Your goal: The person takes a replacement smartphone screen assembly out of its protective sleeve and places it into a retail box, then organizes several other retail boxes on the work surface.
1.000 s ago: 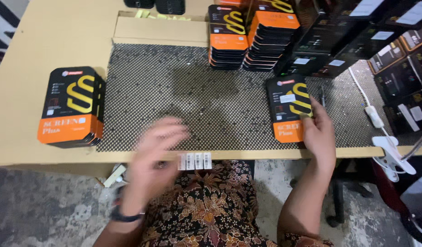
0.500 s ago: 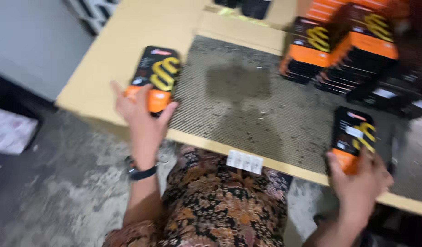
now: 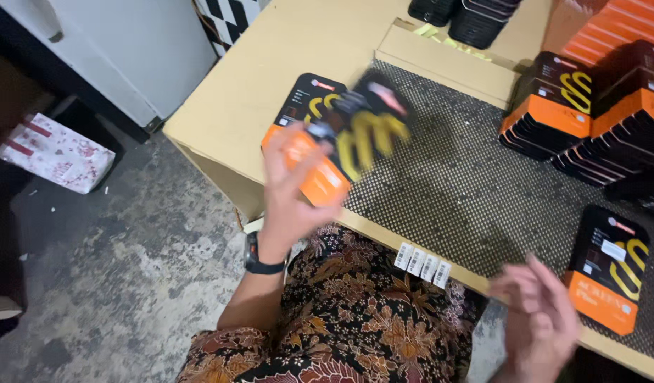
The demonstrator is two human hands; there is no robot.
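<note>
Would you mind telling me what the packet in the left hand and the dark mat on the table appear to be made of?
The packet looks like glossy printed card, black and orange, though blur leaves it open. The mat seems a woven, rubbery mesh: a fine dotted grid, matt. The table looks like plain tan board.

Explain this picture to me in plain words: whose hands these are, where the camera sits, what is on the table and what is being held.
There is no machine here. A person wears a camera on the head, so you look down at their own two bare hands and patterned clothing. The left hand, with a dark watch at the wrist, holds a flat black-and-orange packet, blurred by motion. The right hand is open and holds nothing, near the table edge. On the table lies a dark dotted mat. Under the lifted packet sits a stack of similar packets. Another packet lies by the right hand, and taller piles stand at the far side.
</note>
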